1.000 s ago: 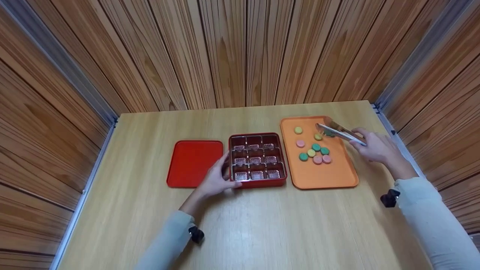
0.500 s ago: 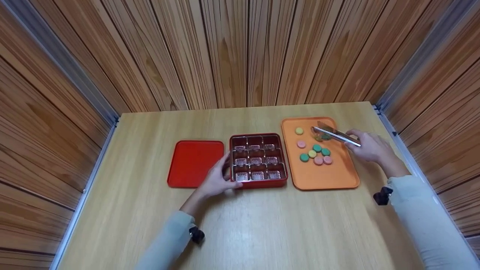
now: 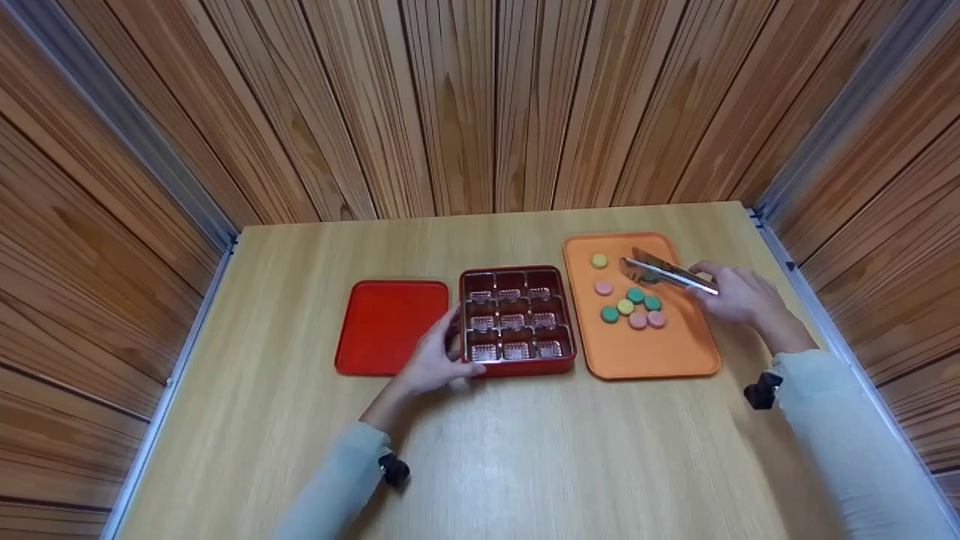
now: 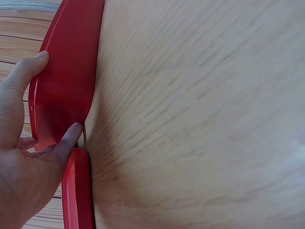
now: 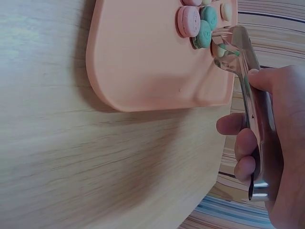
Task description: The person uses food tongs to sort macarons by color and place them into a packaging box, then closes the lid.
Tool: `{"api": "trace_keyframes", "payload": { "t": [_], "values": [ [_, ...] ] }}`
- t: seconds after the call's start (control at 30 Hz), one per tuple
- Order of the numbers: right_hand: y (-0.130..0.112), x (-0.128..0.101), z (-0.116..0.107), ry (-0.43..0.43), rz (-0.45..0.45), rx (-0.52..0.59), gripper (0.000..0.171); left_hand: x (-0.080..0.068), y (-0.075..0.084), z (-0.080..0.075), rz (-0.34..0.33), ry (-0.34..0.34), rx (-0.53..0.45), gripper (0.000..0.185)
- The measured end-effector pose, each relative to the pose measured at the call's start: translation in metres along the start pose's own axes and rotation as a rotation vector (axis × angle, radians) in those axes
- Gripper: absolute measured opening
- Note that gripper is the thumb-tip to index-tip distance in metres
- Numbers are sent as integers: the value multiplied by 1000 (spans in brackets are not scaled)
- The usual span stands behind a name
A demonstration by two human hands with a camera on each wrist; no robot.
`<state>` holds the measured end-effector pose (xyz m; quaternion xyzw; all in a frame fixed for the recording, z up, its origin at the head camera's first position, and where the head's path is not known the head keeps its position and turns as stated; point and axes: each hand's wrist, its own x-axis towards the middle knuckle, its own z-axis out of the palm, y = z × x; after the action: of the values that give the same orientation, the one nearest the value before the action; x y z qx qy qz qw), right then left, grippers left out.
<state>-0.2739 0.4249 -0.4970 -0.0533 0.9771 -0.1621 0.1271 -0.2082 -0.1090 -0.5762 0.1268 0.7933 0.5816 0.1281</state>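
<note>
The head view shows a person's left grip [image 3: 433, 361] at centre frame, grasping the lower-left corner of the red box [image 3: 529, 367], thumb at the near side and fingers along the left wall. At right of the frame, the right grip [image 3: 739, 294] is closed around the metal tongs [image 3: 679, 278]; in the right wrist view the thumb presses one leg and three fingertips curl at the other. The tong tips sit close together over the upper part of the orange tray [image 3: 649, 358], right of the box; whether they pinch anything cannot be told.

Pale sleeves [image 3: 334, 469] reach in from the lower frame across a light wooden worktop [image 3: 525, 457]. The red lid [image 3: 390, 319] lies just left of the box. Beyond stand wood-plank walls [image 3: 454, 112] along the top and both sides.

Counted: one box with nine compartments in three rows of three, one lid, one tray, one pair of tongs. Clear of the tongs lie three pink macarons [image 3: 637, 320], three green macarons [image 3: 610, 314] and two yellow macarons [image 3: 599, 261]; those at the tips are partly hidden, their number unclear.
</note>
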Motion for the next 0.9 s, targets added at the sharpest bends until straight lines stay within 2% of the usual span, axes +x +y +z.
{"api": "trace_keyframes", "payload": {
  "t": [0.57, 0.9],
  "values": [
    [6, 0, 0, -26, -3, 33, 52, -1, 1, 0, 6, 8, -24, 124],
    [5, -3, -6, 19, -41, 9, 49, 1, 0, 1, -13, 9, -5, 123]
  ]
}}
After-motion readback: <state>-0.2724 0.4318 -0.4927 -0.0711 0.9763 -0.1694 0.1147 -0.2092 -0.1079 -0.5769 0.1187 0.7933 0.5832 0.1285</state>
